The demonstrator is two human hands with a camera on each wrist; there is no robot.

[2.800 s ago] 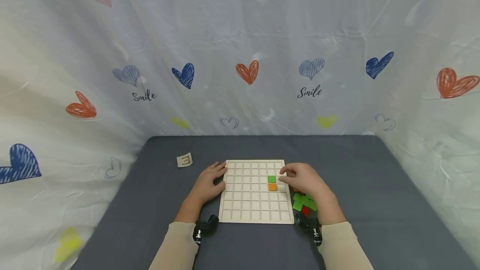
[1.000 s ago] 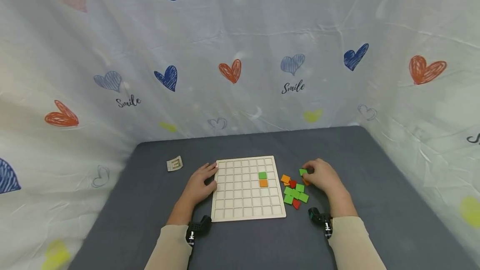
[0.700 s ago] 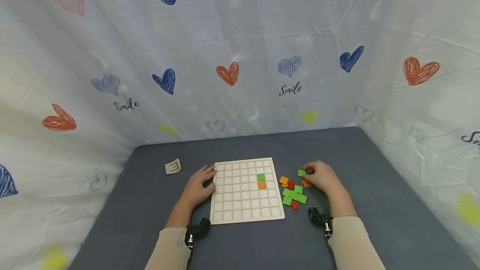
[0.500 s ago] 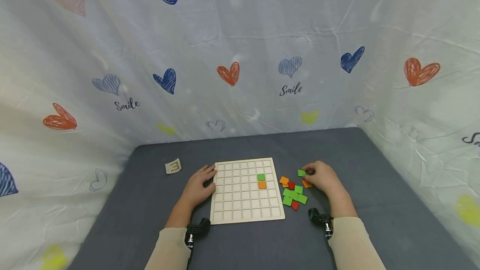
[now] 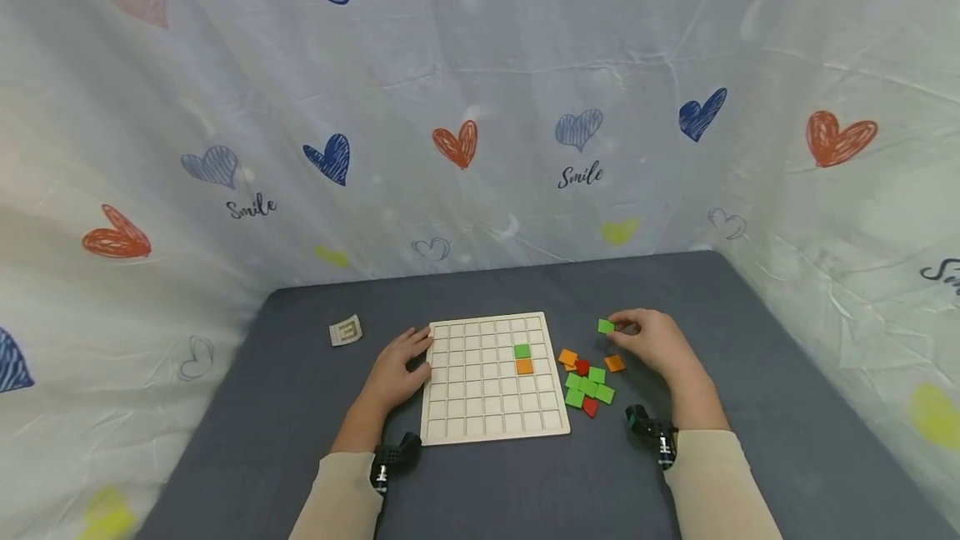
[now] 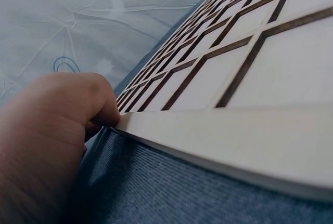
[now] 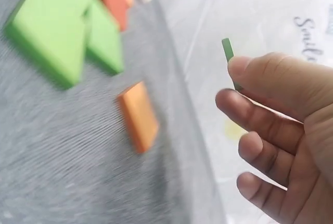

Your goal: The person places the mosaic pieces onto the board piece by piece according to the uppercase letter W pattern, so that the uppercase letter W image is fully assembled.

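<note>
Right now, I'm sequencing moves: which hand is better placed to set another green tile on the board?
Probably the right hand: it pinches a green tile, while the left hand touches the board.

matt wooden board (image 5: 491,386), ribbed tablecloth (image 6: 171,190), smooth tiles (image 7: 54,31)

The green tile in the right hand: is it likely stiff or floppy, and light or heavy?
The green tile seems stiff: pinched at one side by the right hand, it juts out straight. It is probably light, being thin and small beside that hand. Being flat, it is unlikely to roll.
</note>
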